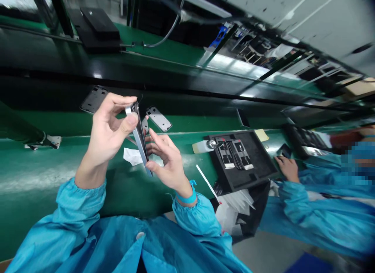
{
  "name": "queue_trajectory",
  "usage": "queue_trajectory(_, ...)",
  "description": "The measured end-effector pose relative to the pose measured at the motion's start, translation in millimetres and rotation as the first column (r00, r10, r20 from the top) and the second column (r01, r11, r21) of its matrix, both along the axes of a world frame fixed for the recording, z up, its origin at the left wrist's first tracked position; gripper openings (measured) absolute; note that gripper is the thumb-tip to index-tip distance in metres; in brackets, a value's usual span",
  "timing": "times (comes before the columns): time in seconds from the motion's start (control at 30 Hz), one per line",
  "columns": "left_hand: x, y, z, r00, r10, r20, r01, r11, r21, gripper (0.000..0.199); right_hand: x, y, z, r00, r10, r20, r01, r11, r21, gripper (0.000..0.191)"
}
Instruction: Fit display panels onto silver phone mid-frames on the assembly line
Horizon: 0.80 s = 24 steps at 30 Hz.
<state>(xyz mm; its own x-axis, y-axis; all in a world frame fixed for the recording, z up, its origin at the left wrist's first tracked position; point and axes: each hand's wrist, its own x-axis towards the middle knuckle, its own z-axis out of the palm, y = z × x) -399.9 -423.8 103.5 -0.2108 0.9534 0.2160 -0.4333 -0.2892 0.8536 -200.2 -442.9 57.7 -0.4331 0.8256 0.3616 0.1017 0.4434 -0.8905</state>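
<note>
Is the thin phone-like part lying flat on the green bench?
No, both the left hand and right hand hold the phone-like part edge-on above the green bench.

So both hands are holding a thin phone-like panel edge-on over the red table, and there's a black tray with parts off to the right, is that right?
Not quite: the table is green, not red. The head view shows the left hand and right hand holding the thin panel edge-on above it, with the black tray of parts to the right.

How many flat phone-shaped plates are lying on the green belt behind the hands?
2: one grey plate up left of the left hand, one lighter plate above the right hand. Others may be hidden.
</note>
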Motion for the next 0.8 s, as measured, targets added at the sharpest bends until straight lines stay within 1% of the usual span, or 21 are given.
queue_trajectory(0.07, -0.2, -1.6, -1.0, 0.994, 0.054, -0.099, -0.043, 0.992, 0.116, 0.043, 0.4, 1.8, -3.0, 1.0, 0.003, 0.01, -0.003, 1.0, 0.014, 0.084)
queue_trajectory(0.1, 0.1, -2.2, -1.5, 0.99, 0.058, -0.125, -0.037, 0.986, 0.163, 0.043, 0.5, 2.9, -4.2, 1.0, 0.006, 0.008, -0.006, 1.0, 0.031, 0.082)
queue_trajectory(0.23, 7.9, -4.7, -1.9, 0.992, -0.02, -0.123, 0.051, 0.967, 0.251, 0.042, -2.2, 8.0, -7.9, 1.0, -0.015, -0.005, 0.016, 0.987, 0.162, 0.075)
queue_trajectory(0.33, 20.7, -7.5, 0.8, 0.997, -0.06, -0.05, 0.071, 0.967, 0.243, 0.049, -7.6, 7.2, -10.6, 0.997, -0.066, 0.027, 0.057, 0.965, 0.255, 0.067)
queue_trajectory(0.4, 28.2, -9.3, 3.6, 0.996, -0.079, 0.028, 0.072, 0.977, 0.2, 0.054, -10.4, 3.7, -9.7, 0.992, -0.102, 0.067, 0.08, 0.959, 0.273, 0.066)
queue_trajectory(0.43, 30.8, -10.2, 4.9, 0.994, -0.095, 0.058, 0.084, 0.982, 0.169, 0.057, -11.2, 1.8, -7.1, 0.989, -0.129, 0.07, 0.105, 0.957, 0.269, 0.069)
queue_trajectory(0.5, 34.0, -12.8, 6.7, 0.985, -0.143, 0.097, 0.132, 0.985, 0.115, 0.061, -11.2, -0.9, 4.1, 0.982, -0.187, 0.0, 0.182, 0.956, 0.231, 0.078)
queue_trajectory(0.57, 35.6, -16.6, 6.7, 0.972, -0.219, 0.086, 0.212, 0.974, 0.081, 0.066, -9.2, -0.5, 22.1, 0.975, -0.197, -0.101, 0.209, 0.969, 0.129, 0.081)
queue_trajectory(0.63, 36.9, -21.5, 5.4, 0.967, -0.254, 0.034, 0.252, 0.966, 0.064, 0.065, -6.3, 2.4, 42.3, 0.984, -0.127, -0.127, 0.126, 0.992, -0.014, 0.076)
queue_trajectory(0.7, 37.5, -27.1, 4.1, 0.971, -0.236, -0.033, 0.237, 0.97, 0.045, 0.062, -4.0, 5.2, 59.1, 0.993, -0.046, -0.108, 0.032, 0.992, -0.125, 0.072)
queue_trajectory(0.73, 37.4, -29.8, 3.8, 0.975, -0.214, -0.064, 0.216, 0.975, 0.04, 0.061, -3.5, 5.8, 65.3, 0.993, -0.027, -0.113, 0.01, 0.989, -0.151, 0.071)
queue_trajectory(0.8, 36.3, -34.6, 4.3, 0.976, -0.178, -0.128, 0.186, 0.981, 0.057, 0.06, -4.1, 4.9, 73.9, 0.988, -0.028, -0.154, 0.004, 0.988, -0.153, 0.068)
